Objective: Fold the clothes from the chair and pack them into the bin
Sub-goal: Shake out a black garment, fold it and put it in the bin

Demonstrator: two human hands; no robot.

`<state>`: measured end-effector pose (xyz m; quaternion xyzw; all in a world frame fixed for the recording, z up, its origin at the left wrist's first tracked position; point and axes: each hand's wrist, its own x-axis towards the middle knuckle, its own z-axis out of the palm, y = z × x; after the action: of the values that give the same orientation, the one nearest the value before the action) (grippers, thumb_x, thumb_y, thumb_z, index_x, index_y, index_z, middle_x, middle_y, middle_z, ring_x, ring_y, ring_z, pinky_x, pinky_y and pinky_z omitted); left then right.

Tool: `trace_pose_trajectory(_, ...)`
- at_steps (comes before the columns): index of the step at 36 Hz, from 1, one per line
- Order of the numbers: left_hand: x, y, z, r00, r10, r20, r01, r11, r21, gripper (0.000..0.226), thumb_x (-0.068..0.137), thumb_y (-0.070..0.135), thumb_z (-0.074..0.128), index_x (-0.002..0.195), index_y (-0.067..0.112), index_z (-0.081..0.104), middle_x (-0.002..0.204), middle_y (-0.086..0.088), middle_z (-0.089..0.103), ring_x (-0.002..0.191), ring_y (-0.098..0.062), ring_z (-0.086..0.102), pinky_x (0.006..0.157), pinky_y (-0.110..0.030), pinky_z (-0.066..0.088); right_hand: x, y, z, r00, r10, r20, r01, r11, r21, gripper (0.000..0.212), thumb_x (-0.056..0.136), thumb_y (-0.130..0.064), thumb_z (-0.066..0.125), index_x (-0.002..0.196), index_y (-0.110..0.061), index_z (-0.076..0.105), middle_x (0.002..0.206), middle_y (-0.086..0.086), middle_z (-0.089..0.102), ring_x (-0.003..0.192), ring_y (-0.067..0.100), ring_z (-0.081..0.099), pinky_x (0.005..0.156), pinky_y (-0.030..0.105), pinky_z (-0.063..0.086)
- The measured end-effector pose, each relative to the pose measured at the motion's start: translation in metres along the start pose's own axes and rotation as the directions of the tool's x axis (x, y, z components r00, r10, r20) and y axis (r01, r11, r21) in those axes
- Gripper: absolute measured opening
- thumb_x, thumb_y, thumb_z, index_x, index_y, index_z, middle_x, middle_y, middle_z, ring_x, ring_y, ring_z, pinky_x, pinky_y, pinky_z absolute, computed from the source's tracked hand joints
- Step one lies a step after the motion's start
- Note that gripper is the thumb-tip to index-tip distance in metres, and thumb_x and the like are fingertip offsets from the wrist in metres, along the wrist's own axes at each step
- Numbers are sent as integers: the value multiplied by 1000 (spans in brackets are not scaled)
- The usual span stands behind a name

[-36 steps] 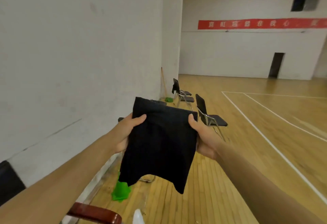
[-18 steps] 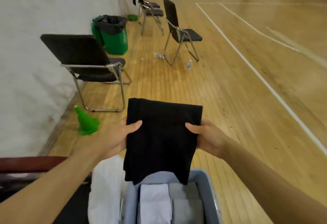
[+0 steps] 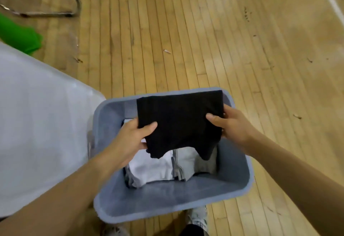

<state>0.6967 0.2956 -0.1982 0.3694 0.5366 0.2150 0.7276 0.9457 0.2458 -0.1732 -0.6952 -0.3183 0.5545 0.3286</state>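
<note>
Over grey plastic bin (image 3: 240,161), soft black folded garment (image 3: 178,120), both hands pinching

Left hand (image 3: 130,138) and right hand (image 3: 232,124) outstretched — thumbs on top, fingers curled beneath

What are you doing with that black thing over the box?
A person is packing folded clothes. Both hands, the left hand and the right hand, grip a folded black garment by its sides and hold it over a grey-blue bin on the wooden floor. A folded white piece and a grey piece already lie inside. The black one is not set down yet.
</note>
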Motion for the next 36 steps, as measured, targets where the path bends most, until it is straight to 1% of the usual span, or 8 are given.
trace_pose_trajectory(4, 10, -58, 21, 991, -136, 3, 136, 989, -65, 22, 94, 12, 53, 111, 22, 64, 109, 3, 71, 106, -21, 65, 87, -49, 54, 4, 59, -7, 993, 107, -43, -108, 994, -18, 18, 93, -17, 58, 104, -29, 65, 100, -6, 71, 101, 22, 65, 91, 51, 51)
trace_pose_trajectory(12, 19, -126, 64, 943, -329, 43, 331, 928, -171, 26, 91, 9, 53, 114, 15, 63, 112, -6, 70, 100, -24, 68, 76, -47, 56, -2, 124, -33, 984, 164, -69, -172, 977, -125, 20, 92, -11, 57, 101, -26, 67, 92, -8, 72, 91, 11, 67, 83, 34, 55)
trace_pose_trajectory(19, 101, -157, 69, 959, -282, -35, 275, 951, -142, 23, 93, 10, 52, 114, 14, 63, 106, -4, 72, 90, -20, 70, 67, -38, 58, 77, 175, -18, 955, 118, -272, -155, 981, -119, 22, 92, -7, 56, 102, -26, 64, 97, -5, 70, 95, 16, 64, 91, 42, 51)
trace_pose_trajectory(22, 145, -181, 61, 957, -268, -109, 252, 957, -143, 24, 94, 12, 53, 117, 15, 61, 108, -2, 71, 97, -23, 68, 64, -36, 57, 121, 199, -1, 942, 113, -316, -156, 981, -114, 24, 94, -4, 52, 107, -20, 63, 95, -8, 67, 90, 7, 60, 83, 21, 51)
trace_pose_trajectory(28, 216, -206, 58, 930, -19, -366, 86, 982, 168, 20, 93, 10, 57, 112, 17, 53, 111, 2, 61, 107, -21, 60, 93, -39, 49, 188, 213, 15, 896, 21, -445, -191, 920, -341, 46, 95, -4, 44, 140, -11, 36, 136, 13, 46, 120, 25, 49, 86, 22, 37)
trace_pose_trajectory(30, 217, -210, 61, 861, 235, -451, 18, 872, 489, 34, 89, 7, 60, 120, 9, 46, 121, -4, 47, 112, -23, 50, 98, -38, 44, 186, 219, 25, 912, -156, -380, -123, 780, -614, 52, 93, -5, 49, 142, -12, 31, 142, 16, 35, 124, 34, 42, 93, 39, 43)
trace_pose_trajectory(33, 210, -222, 66, 832, 551, -57, -254, 471, 845, 55, 75, 6, 73, 123, 3, 48, 137, -18, 42, 126, -29, 40, 106, -35, 35, 177, 240, 41, 937, -350, 19, 216, 535, -817, 67, 73, -3, 71, 134, -3, 44, 137, 25, 44, 123, 42, 48, 92, 50, 50)
trace_pose_trajectory(36, 215, -228, 69, 896, 344, 281, -352, 163, 922, 87, 71, 24, 78, 143, 5, 32, 157, -14, 9, 144, -27, 12, 114, -49, 25, 181, 255, 42, 943, -177, 282, 329, 366, -870, 94, 70, -18, 80, 146, -5, 27, 152, 25, 23, 142, 36, 17, 110, 50, 32)
